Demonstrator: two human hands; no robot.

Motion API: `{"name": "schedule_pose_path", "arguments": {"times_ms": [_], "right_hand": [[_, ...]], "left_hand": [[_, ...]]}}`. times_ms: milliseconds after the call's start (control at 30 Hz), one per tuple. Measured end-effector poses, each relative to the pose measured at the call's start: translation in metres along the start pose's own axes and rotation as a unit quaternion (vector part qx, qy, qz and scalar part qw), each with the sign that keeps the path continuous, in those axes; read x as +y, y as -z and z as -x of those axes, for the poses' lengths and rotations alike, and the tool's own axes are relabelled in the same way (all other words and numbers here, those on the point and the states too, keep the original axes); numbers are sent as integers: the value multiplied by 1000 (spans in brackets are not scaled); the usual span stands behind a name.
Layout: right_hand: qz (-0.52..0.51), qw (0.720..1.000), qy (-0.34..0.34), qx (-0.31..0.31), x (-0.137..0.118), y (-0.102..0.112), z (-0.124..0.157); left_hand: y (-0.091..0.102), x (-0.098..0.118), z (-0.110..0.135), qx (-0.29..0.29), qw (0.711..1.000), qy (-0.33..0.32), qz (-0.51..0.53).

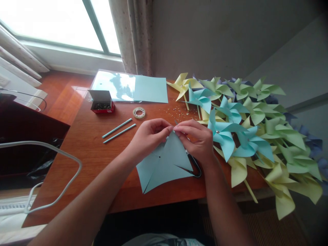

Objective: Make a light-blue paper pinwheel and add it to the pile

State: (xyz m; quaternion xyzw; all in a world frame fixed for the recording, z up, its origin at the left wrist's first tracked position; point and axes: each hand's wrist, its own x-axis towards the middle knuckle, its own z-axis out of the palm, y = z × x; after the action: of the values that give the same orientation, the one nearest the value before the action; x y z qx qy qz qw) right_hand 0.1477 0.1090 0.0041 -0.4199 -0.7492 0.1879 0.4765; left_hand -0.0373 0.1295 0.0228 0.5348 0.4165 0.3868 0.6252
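A light blue paper square point(164, 167), slit in from its corners and with a dark dot near its middle, lies between my arms at the table's front. My left hand point(155, 133) pinches the paper's far corner. Fingertips of my right hand point(196, 136) meet it there, pinching the same corner, which is lifted a little. Part of a pair of scissors point(196, 167) shows from under the paper beside my right wrist; the rest is hidden. Two pale blue paper straws point(119, 132) and a roll of clear tape point(139, 113) lie beyond my left hand.
Finished paper pinwheels point(253, 116) in yellow, blue, green and purple crowd the right side. A small open red box point(102, 106) of dark bits stands at the back left. Behind it lie blue sheets point(151, 89) partly in a clear sleeve. A white cable point(64, 152) loops at left.
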Motion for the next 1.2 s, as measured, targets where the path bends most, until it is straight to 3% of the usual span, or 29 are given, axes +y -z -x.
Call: {"name": "schedule_pose_path", "arguments": {"times_ms": [100,200,300,500,1200], "right_hand": [[-46,995,-89,5,-4,0,-1],[-131,969,-208,11,-7,0,-1],[-191,946,-261,7,-8,-2,-1],[-207,939,-274,3,-5,-4,0],[-156,956,-247,-2,-5,-5,0]], "left_hand": [[0,-1,0,1,1000,-17,-9],[0,-5,0,9,998,-41,-36],[0,-8,1,14,996,-65,-65],[-1,-9,2,7,993,-83,-88],[-1,-10,2,3,996,-67,-67]]}}
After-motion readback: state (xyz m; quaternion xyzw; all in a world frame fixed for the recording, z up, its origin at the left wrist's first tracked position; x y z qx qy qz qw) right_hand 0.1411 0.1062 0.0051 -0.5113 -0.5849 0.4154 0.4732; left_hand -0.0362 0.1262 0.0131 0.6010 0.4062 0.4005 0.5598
